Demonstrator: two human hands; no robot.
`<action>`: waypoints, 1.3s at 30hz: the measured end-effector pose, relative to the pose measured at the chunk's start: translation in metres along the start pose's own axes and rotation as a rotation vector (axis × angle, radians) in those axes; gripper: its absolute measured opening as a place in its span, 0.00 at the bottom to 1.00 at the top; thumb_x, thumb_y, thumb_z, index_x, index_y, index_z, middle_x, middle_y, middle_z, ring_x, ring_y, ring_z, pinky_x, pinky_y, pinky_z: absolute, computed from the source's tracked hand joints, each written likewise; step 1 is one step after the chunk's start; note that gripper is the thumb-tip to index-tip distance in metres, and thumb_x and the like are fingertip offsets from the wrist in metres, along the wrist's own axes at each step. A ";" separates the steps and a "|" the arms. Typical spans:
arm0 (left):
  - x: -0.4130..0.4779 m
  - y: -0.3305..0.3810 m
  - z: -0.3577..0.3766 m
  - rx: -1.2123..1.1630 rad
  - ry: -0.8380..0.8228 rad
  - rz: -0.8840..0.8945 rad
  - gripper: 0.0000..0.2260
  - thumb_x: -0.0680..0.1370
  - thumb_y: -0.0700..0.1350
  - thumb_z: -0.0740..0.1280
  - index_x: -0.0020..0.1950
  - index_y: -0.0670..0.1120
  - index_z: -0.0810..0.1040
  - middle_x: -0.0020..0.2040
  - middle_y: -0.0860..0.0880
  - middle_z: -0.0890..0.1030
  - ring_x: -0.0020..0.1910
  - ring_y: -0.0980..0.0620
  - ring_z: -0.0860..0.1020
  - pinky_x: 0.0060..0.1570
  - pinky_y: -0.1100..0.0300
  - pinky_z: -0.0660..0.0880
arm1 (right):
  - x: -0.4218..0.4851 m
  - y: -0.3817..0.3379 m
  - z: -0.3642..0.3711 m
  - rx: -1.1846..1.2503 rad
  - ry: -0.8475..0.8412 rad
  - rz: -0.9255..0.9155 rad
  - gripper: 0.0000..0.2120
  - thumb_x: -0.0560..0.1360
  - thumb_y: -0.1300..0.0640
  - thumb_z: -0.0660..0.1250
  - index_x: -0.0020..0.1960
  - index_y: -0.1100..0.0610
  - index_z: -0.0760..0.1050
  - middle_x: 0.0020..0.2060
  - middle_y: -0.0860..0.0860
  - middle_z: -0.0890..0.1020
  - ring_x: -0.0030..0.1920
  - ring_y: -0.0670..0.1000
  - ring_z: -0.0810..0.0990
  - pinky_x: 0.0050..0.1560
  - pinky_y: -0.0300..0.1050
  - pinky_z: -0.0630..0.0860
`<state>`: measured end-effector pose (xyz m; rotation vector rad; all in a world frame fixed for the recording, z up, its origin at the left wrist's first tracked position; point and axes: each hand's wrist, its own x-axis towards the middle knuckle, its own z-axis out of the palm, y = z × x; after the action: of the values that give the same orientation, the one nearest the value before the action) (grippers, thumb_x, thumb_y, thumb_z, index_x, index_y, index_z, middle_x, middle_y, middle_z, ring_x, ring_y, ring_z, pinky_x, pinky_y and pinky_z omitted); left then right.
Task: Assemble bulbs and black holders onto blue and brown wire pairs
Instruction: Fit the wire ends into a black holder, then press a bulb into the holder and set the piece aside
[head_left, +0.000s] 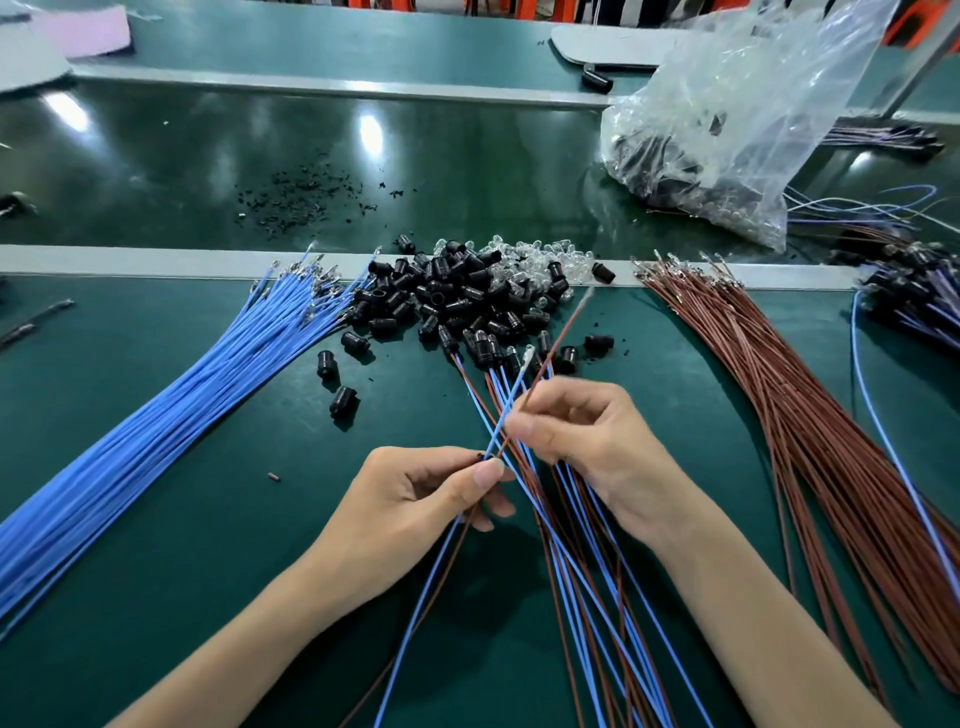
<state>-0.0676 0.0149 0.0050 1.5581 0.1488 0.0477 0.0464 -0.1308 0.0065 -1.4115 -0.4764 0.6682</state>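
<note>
My left hand (415, 493) pinches a small black holder together with one blue wire (511, 397) and one brown wire (558, 340) that run up through it. Just above, my right hand (582, 436) pinches those same two wires between thumb and fingers. A heap of black holders (447, 299) lies behind my hands, with clear bulbs (540, 257) at its far side. Loose blue wires (171, 410) fan out on the left. Loose brown wires (810, 415) fan out on the right. Finished blue-and-brown pairs (587, 571) lie under my hands.
A clear plastic bag (737, 119) of parts stands at the back right. More assembled leads (914, 296) pile at the far right. Black scraps (301, 200) are scattered on the glossy belt (156, 171) beyond the metal rail (130, 260). Single black holders (328, 364) sit near the blue wires.
</note>
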 end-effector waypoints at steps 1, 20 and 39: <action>0.000 0.000 0.000 0.011 0.001 -0.001 0.08 0.72 0.49 0.66 0.43 0.50 0.84 0.36 0.47 0.84 0.33 0.56 0.81 0.37 0.68 0.75 | -0.002 -0.001 0.000 -0.106 -0.068 0.020 0.05 0.66 0.59 0.77 0.35 0.53 0.81 0.33 0.50 0.80 0.33 0.45 0.75 0.36 0.34 0.71; 0.001 -0.005 -0.001 0.014 0.019 0.011 0.09 0.72 0.49 0.66 0.43 0.47 0.85 0.35 0.47 0.84 0.32 0.55 0.81 0.37 0.69 0.74 | -0.002 -0.009 -0.007 0.151 -0.059 -0.102 0.14 0.69 0.45 0.70 0.48 0.52 0.84 0.38 0.50 0.83 0.35 0.45 0.77 0.39 0.35 0.75; 0.025 -0.001 -0.024 0.656 -0.108 0.197 0.07 0.78 0.39 0.67 0.52 0.50 0.81 0.38 0.56 0.82 0.36 0.57 0.79 0.37 0.71 0.72 | -0.003 -0.006 -0.011 -0.679 0.061 -0.351 0.05 0.70 0.67 0.74 0.43 0.59 0.83 0.38 0.48 0.83 0.40 0.44 0.80 0.44 0.34 0.76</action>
<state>-0.0462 0.0422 0.0022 2.2214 -0.0873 0.0745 0.0526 -0.1411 0.0111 -1.9084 -0.9339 0.1710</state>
